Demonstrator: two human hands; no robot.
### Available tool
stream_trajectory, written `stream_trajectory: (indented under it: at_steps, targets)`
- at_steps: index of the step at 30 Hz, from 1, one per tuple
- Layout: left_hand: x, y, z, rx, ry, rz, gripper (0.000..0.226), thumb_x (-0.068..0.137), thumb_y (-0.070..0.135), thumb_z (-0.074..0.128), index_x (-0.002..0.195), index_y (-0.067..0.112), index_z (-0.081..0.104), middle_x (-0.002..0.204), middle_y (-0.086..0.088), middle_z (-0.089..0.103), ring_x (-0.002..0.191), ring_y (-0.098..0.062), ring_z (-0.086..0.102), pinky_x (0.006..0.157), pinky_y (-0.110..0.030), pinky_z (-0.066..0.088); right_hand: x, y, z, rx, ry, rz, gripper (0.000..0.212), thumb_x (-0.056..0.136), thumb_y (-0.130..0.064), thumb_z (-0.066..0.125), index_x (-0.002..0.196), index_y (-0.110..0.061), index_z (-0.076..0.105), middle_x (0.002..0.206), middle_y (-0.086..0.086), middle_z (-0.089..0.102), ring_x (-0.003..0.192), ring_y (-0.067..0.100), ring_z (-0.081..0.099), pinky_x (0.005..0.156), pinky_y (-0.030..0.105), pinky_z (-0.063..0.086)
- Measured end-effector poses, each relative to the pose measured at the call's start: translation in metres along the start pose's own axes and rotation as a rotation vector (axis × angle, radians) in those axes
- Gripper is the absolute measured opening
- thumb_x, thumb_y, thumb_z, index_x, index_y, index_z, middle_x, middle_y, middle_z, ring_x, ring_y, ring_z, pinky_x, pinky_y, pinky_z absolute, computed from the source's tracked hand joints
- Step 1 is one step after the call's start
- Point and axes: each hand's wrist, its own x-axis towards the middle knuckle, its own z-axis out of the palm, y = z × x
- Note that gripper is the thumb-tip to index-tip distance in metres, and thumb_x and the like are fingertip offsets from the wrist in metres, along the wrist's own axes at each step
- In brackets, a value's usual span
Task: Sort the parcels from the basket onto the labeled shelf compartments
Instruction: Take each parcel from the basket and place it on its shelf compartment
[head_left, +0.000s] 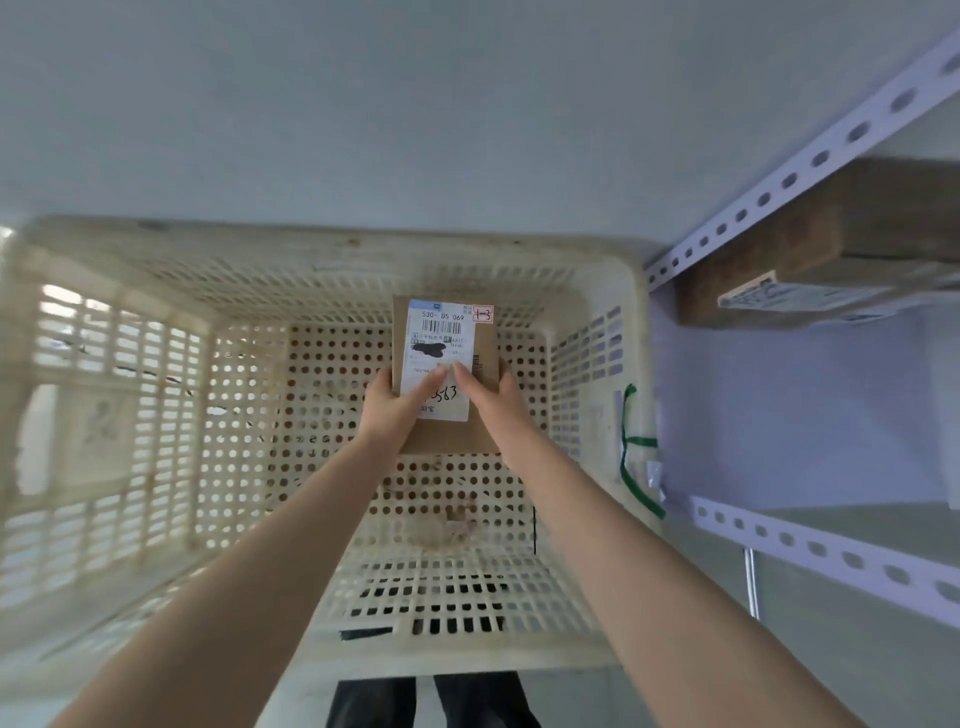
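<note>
Basket (332, 244) on the left, and at its middle the left hand (392, 402) grips the parcel (447, 332) by its left edge, thumb on the label. The right hand (488, 395) clamps the right edge. Right of the basket, a box (779, 249) sits on the shelf (810, 161).

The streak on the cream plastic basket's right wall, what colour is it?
Green; the streak shows on the cream perforated plastic basket in the head view.
</note>
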Motion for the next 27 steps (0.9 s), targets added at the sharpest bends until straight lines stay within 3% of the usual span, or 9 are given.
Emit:
stream_trajectory:
  at_steps: [3,5,9,11,14,19,23,27]
  targets:
    - [-0.042,0.035,-0.007,-0.054,0.004,0.092,0.076,0.060,0.065,0.075,0.120,0.024,0.054,0.112,0.003,0.067,0.099,-0.014,0.067,0.080,-0.030,0.054,-0.035,-0.032,-0.001,-0.004,0.040,-0.052,0.065,0.080,-0.053,0.071,0.135,-0.027,0.048,0.120,-0.010,0.065,0.107,0.010,0.063,0.100,0.039,0.048]
    - [-0.073,0.054,-0.011,-0.101,0.006,0.109,0.093,0.056,0.069,0.072,0.133,0.024,0.047,0.117,0.004,0.066,0.100,-0.013,0.067,0.082,-0.034,0.056,-0.062,-0.054,-0.004,0.009,0.040,-0.085,0.066,0.081,-0.053,0.070,0.137,-0.026,0.045,0.119,-0.010,0.064,0.106,0.010,0.063,0.096,0.036,0.049]
    - [-0.128,0.086,-0.023,-0.153,0.011,0.159,0.100,0.062,0.068,0.073,0.145,0.028,0.035,0.124,0.004,0.064,0.103,-0.014,0.067,0.087,-0.041,0.057,-0.118,-0.092,-0.005,0.037,-0.020,-0.169,0.057,0.087,-0.043,0.069,0.136,-0.025,0.046,0.115,-0.012,0.065,0.098,0.002,0.063,0.079,0.021,0.048]
    - [-0.151,0.096,-0.031,-0.143,-0.014,0.162,0.108,0.056,0.073,0.074,0.146,0.029,0.034,0.128,0.003,0.062,0.107,-0.016,0.066,0.091,-0.043,0.055,-0.145,-0.102,-0.002,0.035,-0.045,-0.194,0.058,0.086,-0.042,0.071,0.136,-0.026,0.048,0.119,-0.011,0.067,0.102,0.004,0.065,0.086,0.024,0.050]
    - [-0.191,0.108,-0.042,-0.132,-0.065,0.243,0.082,0.068,0.060,0.075,0.137,0.026,0.047,0.118,0.003,0.067,0.102,-0.016,0.068,0.089,-0.041,0.056,-0.188,-0.109,0.002,0.052,0.007,-0.261,0.062,0.083,-0.043,0.074,0.137,-0.029,0.048,0.120,-0.012,0.068,0.106,0.005,0.064,0.097,0.031,0.049]
    - [-0.271,0.117,-0.060,-0.106,-0.144,0.362,0.048,0.084,0.046,0.068,0.127,0.028,0.053,0.111,0.005,0.069,0.097,-0.015,0.069,0.088,-0.041,0.056,-0.280,-0.111,0.010,0.091,0.081,-0.351,0.054,0.087,-0.040,0.070,0.136,-0.026,0.051,0.120,-0.012,0.067,0.103,-0.002,0.062,0.085,0.018,0.047]
    - [-0.337,0.110,-0.068,-0.067,-0.229,0.435,0.052,0.085,0.047,0.067,0.131,0.028,0.052,0.112,0.005,0.069,0.098,-0.015,0.069,0.087,-0.040,0.056,-0.360,-0.097,0.009,0.164,0.129,-0.406,0.050,0.091,-0.033,0.068,0.137,-0.023,0.051,0.109,-0.019,0.066,0.079,-0.021,0.060,0.062,0.001,0.045]
    - [-0.394,0.091,-0.058,-0.029,-0.319,0.448,0.051,0.085,0.046,0.067,0.130,0.027,0.052,0.112,0.004,0.069,0.096,-0.014,0.068,0.085,-0.036,0.056,-0.424,-0.063,-0.002,0.257,0.213,-0.443,0.050,0.090,-0.030,0.069,0.136,-0.023,0.051,0.120,-0.010,0.067,0.093,-0.012,0.064,0.068,0.006,0.049]
